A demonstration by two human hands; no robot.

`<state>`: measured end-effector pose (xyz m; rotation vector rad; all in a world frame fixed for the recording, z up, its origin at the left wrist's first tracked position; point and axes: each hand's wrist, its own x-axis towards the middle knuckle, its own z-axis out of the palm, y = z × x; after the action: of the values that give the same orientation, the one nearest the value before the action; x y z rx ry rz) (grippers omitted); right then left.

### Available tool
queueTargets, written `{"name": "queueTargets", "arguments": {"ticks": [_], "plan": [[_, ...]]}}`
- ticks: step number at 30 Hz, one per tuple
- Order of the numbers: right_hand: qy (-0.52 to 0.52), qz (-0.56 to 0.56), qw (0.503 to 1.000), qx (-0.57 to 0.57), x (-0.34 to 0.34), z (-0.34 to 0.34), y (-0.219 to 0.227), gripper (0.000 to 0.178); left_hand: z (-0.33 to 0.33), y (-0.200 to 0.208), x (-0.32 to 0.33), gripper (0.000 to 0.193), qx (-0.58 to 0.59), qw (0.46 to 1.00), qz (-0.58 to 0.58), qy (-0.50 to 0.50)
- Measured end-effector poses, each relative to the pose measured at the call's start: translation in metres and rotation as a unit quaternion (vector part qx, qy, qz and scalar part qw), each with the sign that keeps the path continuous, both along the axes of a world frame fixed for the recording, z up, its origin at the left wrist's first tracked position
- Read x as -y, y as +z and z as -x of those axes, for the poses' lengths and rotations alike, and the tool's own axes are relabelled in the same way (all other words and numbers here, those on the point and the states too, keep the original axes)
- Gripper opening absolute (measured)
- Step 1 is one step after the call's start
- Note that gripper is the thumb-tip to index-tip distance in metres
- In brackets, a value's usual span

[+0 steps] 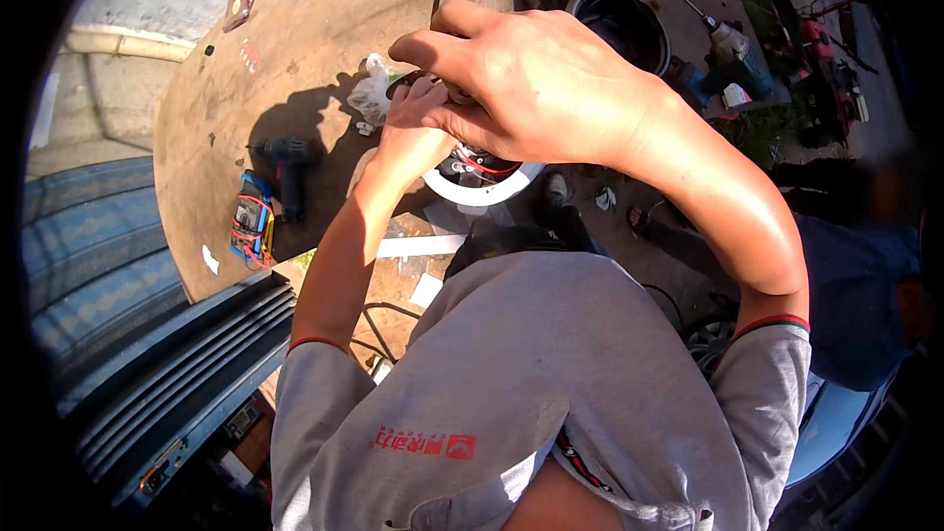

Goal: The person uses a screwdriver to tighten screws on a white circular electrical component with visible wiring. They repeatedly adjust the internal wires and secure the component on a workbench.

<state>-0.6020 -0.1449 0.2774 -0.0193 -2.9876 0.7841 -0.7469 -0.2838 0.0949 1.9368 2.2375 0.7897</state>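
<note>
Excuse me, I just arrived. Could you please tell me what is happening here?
Someone has the left hand and right hand close together above a round white rim with red wires inside. What the fingers hold, if anything, is mostly hidden. On the table, a drill and a meter lie to the left, with neither hand on them.

Dk cordless drill (290, 155) on tbl (324, 10), blue multimeter (252, 218) nr it, sm. brown box (240, 8)
</note>
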Motion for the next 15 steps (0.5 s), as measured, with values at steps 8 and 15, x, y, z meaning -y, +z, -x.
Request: {"name": "queueTargets", "arguments": {"ticks": [8,15], "plan": [[-0.032,-0.032,0.994,-0.098,-0.003,-0.014,-0.018,0.041,0.0,-0.015,-0.005,0.018,-0.084,0.996,-0.041,-0.001],[-0.023,0.073,0.964,-0.254,-0.013,-0.023,-0.035,0.026,0.002,-0.017,-0.003,0.015,-0.094,0.994,-0.044,-0.016]]}}
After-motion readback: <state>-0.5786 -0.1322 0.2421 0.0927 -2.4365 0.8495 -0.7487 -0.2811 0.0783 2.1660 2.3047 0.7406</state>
